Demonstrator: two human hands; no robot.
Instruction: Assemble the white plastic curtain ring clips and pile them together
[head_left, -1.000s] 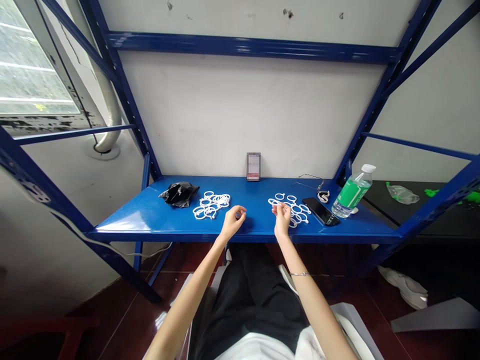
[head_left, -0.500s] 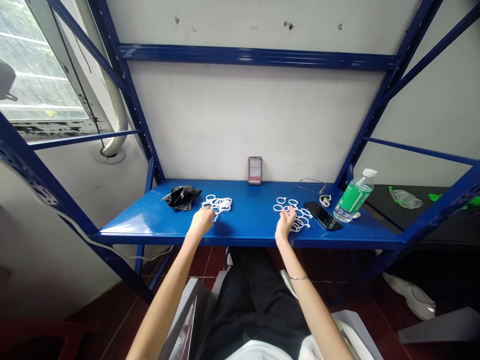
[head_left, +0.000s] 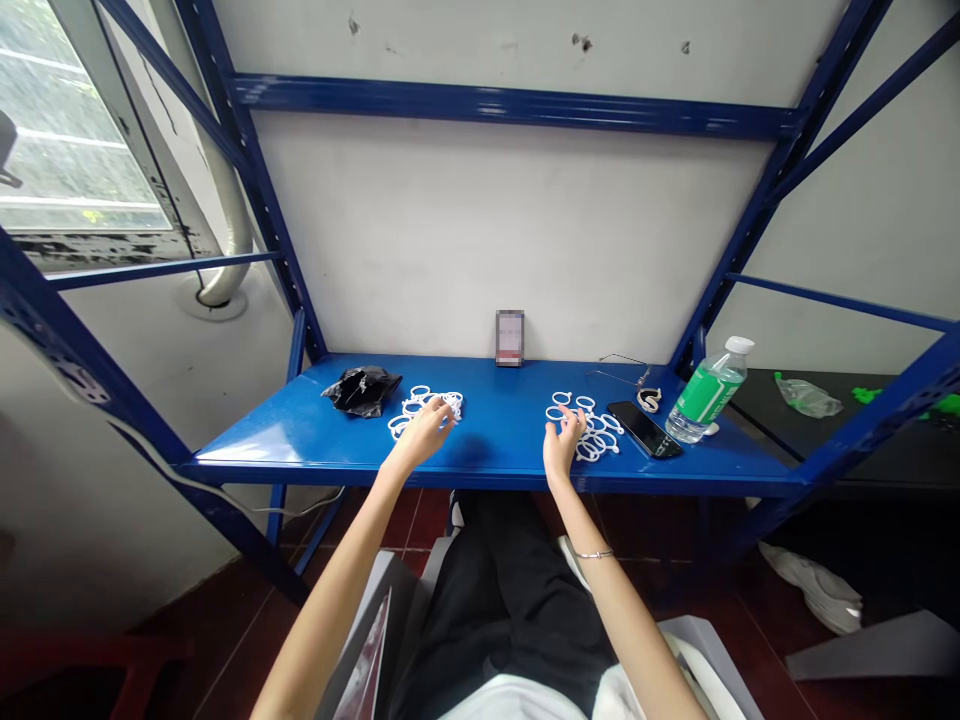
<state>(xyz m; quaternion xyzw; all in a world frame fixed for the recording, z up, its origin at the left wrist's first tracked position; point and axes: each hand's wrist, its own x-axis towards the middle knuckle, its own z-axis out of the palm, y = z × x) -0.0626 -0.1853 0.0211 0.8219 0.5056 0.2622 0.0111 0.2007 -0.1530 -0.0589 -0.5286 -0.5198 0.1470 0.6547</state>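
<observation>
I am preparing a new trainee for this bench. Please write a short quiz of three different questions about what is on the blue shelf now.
1. True or false: the left hand rests at the left pile of white rings.
2. What lies directly right of the right pile of white rings? A) black bag B) phone C) bottle
3. What stands at the shelf's right end?

Key: 1 true. 2 B, the phone. 3 the bottle with a green label.
</observation>
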